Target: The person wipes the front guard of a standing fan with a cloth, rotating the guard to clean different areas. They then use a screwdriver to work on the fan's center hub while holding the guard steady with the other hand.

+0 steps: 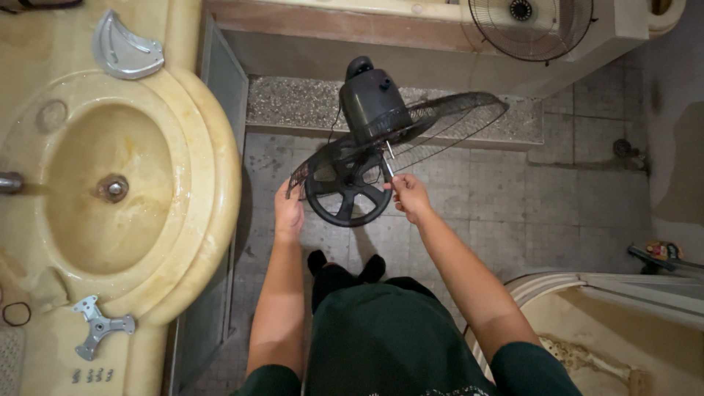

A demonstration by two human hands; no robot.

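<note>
Fan point(370, 128): rear grille rim gripped by left hand point(288, 214); shaft, pointing toward the person, pinched by right hand point(409, 195).

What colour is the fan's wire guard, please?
The wire guard is black, like the motor housing; the head view shows it.

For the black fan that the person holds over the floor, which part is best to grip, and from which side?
Probably the wire rear guard at its rim, from the near lower side, as the left hand does. The fan is tilted, its heavy motor housing is smooth and rounded, and the right hand is at the shaft.
</note>
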